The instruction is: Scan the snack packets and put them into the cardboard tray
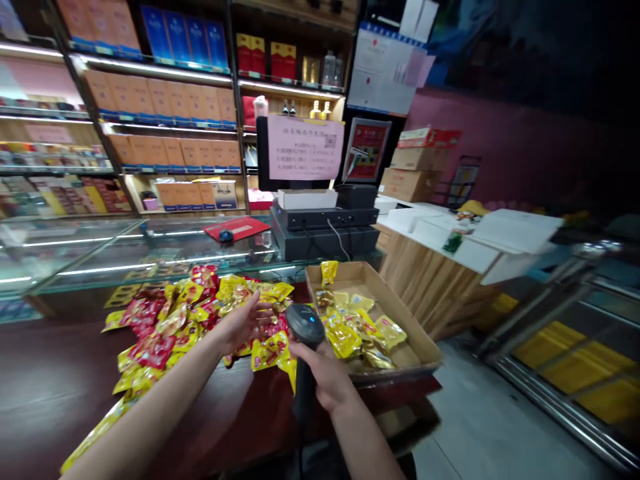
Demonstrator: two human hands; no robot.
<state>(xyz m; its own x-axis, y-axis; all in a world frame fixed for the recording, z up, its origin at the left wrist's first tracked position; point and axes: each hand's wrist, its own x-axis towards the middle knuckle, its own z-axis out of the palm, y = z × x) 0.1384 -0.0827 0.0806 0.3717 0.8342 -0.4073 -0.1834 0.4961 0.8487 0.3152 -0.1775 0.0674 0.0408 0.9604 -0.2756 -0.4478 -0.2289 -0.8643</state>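
Note:
A black handheld scanner (305,327) with a small blue light is held upright in my right hand (325,373), fingers wrapped round its handle. My left hand (245,325) reaches over the right part of a heap of red and yellow snack packets (173,320), fingers stretched and apart, nothing seen in them. Some yellow packets (270,351) lie between the two hands. Right of the scanner stands an open cardboard box (410,323) with several yellow and gold packets inside.
The packets lie on a dark red table (45,373). Behind it are a glass counter (110,253), a red mat (237,229) with a mouse, and a monitor with a pink sign (305,148). A scanner cord hangs downward. A metal rail (560,313) stands at the right.

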